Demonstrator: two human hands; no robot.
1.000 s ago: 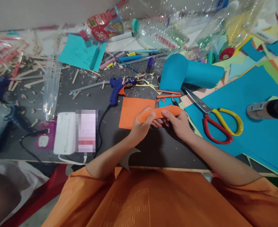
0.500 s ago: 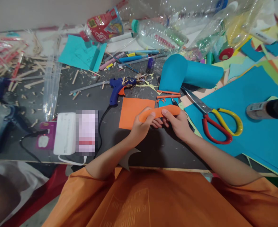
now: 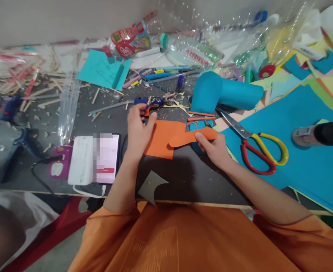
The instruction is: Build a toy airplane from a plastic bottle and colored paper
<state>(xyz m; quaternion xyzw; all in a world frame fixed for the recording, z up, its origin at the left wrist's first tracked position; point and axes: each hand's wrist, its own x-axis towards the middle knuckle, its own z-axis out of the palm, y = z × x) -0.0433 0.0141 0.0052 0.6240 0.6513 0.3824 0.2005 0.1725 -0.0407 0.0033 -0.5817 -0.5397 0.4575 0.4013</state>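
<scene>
My right hand (image 3: 213,145) pinches one end of a rounded orange paper strip (image 3: 181,138), thumb on top. The strip's other end reaches out over an orange paper square (image 3: 163,141) on the dark table. My left hand (image 3: 139,130) is at the blue hot glue gun (image 3: 156,101), its fingers curved over the handle and its thumb held apart. The gun lies on its side, with its orange trigger showing and the grip hidden behind the hand. Beyond my right hand are thin orange paper rolls (image 3: 202,118) and a blue paper tube shape (image 3: 240,94).
Large scissors (image 3: 250,134) with red and yellow handles and a dark-capped bottle (image 3: 310,135) lie on blue sheets at right. A phone (image 3: 109,158) and white power bank (image 3: 81,160) sit at left. Plastic bottles (image 3: 187,49) and wood scraps (image 3: 53,100) crowd the back. A grey scrap (image 3: 152,185) lies near the edge.
My left hand has let go of the orange strip and moved left and away to the glue gun. My right hand still holds the strip. The grey scrap is now uncovered.
</scene>
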